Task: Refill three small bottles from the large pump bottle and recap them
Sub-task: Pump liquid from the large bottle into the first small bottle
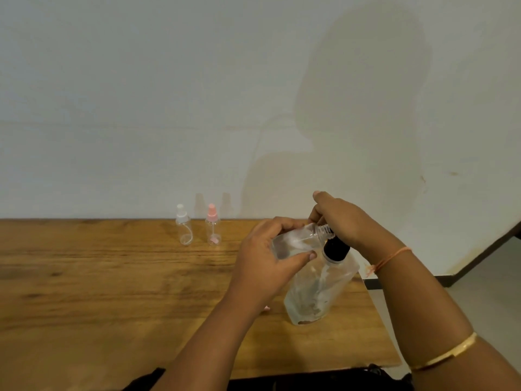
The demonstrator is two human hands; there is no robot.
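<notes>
Nearest you, a dark cloth (310, 379) lies along the front edge of the wooden table (112, 292). Both your forearms reach in over it, the right one wearing a gold bangle (448, 352) and, at the wrist, an orange thread (392, 256).

The large pump bottle (318, 292) stands on the table near its right edge, clear-walled and leaning a little to the right. Its black pump collar (335, 248) sits at the bottle's 12 o'clock. Your right hand (341, 218) is curled down over the pump top, which it hides, with one finger lifted.

At the collar's 9 o'clock, your left hand (265, 258) grips the uncapped small bottle (298, 241), fingers over it and thumb beneath. The bottle is tipped on its side, with the threaded neck pointing toward 3 o'clock. The neck ends just under your right palm, right beside the pump.

Farther off, at 10 o'clock from your left hand and well apart from it, the white-capped bottle (183, 225) and the pink-capped bottle (212, 225) stand upright. They are side by side at the table's back edge, against the pale wall (141, 108).
</notes>
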